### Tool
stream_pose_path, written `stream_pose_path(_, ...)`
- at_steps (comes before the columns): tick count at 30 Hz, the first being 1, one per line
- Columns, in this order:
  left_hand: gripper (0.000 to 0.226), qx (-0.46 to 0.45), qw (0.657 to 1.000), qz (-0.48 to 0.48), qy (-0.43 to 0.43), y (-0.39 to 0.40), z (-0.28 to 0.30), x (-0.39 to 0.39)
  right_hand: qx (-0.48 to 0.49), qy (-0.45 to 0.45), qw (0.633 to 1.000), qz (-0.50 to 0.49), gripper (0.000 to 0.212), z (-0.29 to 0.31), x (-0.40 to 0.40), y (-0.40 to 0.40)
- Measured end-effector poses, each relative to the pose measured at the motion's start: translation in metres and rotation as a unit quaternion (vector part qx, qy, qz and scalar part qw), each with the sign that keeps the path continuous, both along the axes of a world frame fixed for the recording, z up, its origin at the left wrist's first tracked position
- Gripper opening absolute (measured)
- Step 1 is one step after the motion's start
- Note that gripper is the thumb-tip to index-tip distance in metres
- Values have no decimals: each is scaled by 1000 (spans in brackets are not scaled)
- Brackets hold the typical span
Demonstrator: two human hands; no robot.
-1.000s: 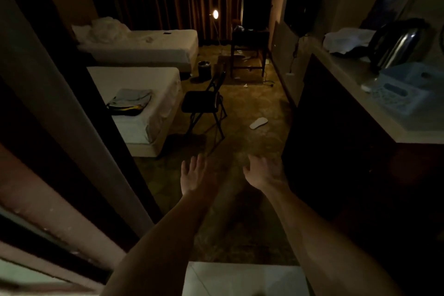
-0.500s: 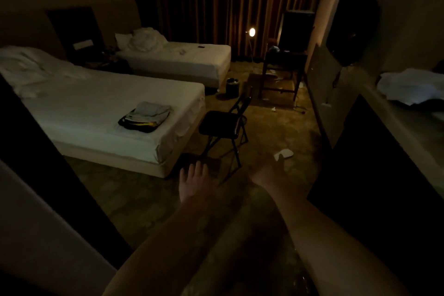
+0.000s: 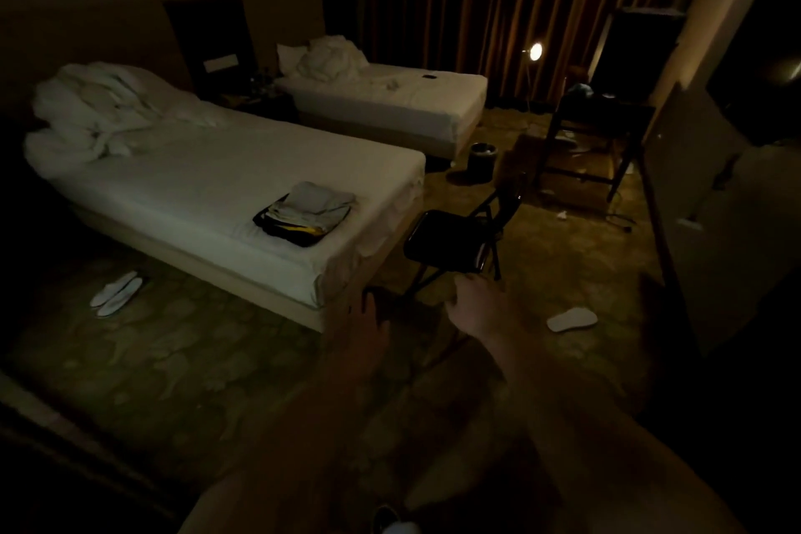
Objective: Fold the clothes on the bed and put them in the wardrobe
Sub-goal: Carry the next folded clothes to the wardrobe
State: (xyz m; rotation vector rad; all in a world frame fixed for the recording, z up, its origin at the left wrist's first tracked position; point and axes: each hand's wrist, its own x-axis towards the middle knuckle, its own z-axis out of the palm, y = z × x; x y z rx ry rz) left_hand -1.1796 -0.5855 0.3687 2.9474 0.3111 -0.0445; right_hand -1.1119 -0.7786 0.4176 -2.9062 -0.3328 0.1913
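Clothes point(image 3: 305, 212) stacked flat near bed point(image 3: 208, 182) foot corner; orientation unclear.

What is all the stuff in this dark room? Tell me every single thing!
near bed: one, white, left of middle
pile of clothes: one, grey over black and yellow, near the foot of the near bed
crumpled duvet: one, white, head of the near bed
far bed: one, white, by the curtains, with rumpled bedding
folding chair: one, black, at the foot of the near bed
slippers: three, white, a pair left of the near bed, one on the floor at right
bin: one, dark, between the beds' feet
lamp: one, lit, by the curtains
curtains: brown, back wall
left hand: one, empty, low centre
right hand: one, empty, before the chair
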Motion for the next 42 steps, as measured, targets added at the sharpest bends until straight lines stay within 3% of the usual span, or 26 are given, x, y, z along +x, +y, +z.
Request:
stream_pose_path(3,74,36,999,18,-25,25,-7,57,-28,21,999,24,56,6,58,25)
stream_pose_path(5,78,54,998,24,11,44,-11,92,-38,18,998,39,57,10,96,43)
stream_pose_path(9,67,60,997,33,29,76,-8,149,-16,-9,998,66,54,11,166,81)
stream_pose_path(14,63,103,992,51,60,106,-4,198,-32,21,995,90,50,-1,231,118)
stream_pose_path(22,65,97,987,98,78,139,-20,290,-24,25,990,140,56,-19,342,163)
stream_pose_path(34,67,48,964,259,45,198,-18,458,-25,3,967,253,53,-20,551,246)
stream_pose_path(42,65,0,939,335,73,242,-41,521,-22,62,952,298,50,-33,634,313)
